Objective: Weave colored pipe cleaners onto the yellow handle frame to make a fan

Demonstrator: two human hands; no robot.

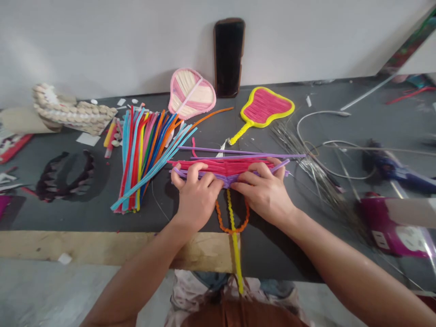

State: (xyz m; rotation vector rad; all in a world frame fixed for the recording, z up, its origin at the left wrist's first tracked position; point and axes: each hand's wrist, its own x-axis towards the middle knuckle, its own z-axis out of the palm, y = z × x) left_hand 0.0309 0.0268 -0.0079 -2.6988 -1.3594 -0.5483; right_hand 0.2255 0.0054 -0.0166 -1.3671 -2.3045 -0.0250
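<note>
Both hands work at a row of red and purple pipe cleaners (227, 167) laid across a frame. My left hand (197, 193) has its fingers bent over the left half, pressed on the purple strands. My right hand (267, 193) grips the right half, where one purple end angles up past the fingers. Below them hangs an orange twisted loop (224, 229), partly hidden by the hands. A yellow stem (236, 254) runs down its middle past the table edge. Loose purple pipe cleaners (245, 151) lie just beyond the red ones.
Left stands a bundle of coloured pipe cleaners (143, 159), beside a dark headband (66, 175). Behind are a pink fan (192, 93), a red and yellow fan (267, 106) and a phone (229, 56) leaning on the wall. Right lie wires (309, 159) and a blue glue gun (398, 168).
</note>
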